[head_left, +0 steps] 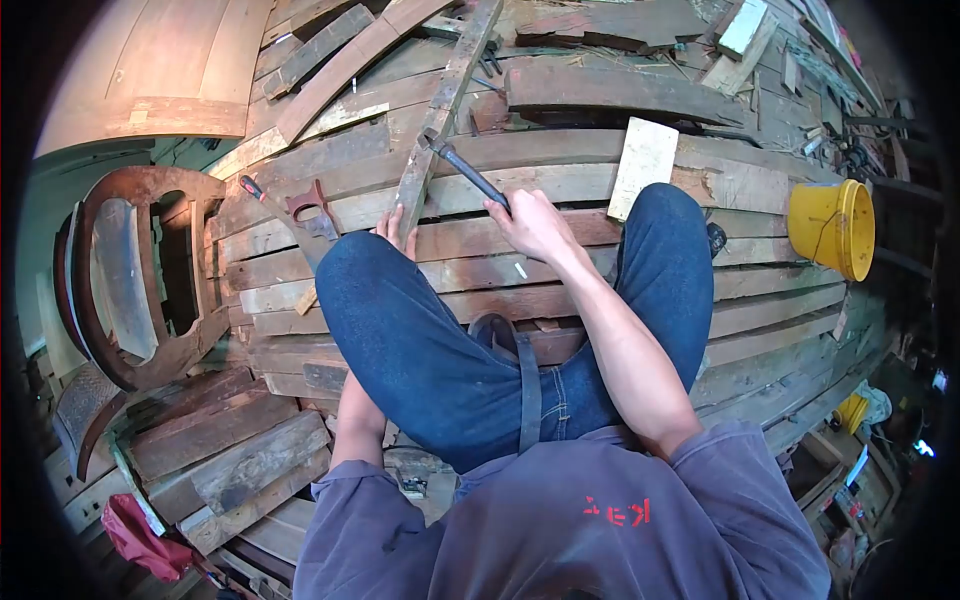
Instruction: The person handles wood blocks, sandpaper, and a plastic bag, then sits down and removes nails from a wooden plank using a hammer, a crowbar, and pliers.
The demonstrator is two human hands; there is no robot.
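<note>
My right hand (pixel 535 225) is closed round the dark handle of a hammer (pixel 465 168). Its metal head lies against or just over a long narrow wooden strip (pixel 437 120). That strip runs away from me across the slatted wooden floor. Beyond my left knee, the fingers of my left hand (pixel 398 230) grip the strip's near end; the rest of that hand is hidden by my leg. Left of it lie a handsaw (pixel 312 208) with a brown wooden handle and a tool with a red and black handle (pixel 252 187).
A pale board (pixel 643 165) lies by my right knee, with a yellow bucket (pixel 832 228) farther right. Thick planks (pixel 610 92) are scattered ahead. A curved wooden frame (pixel 140 270) stands at left, above stacked timber (pixel 235 465) and a red cloth (pixel 145 538).
</note>
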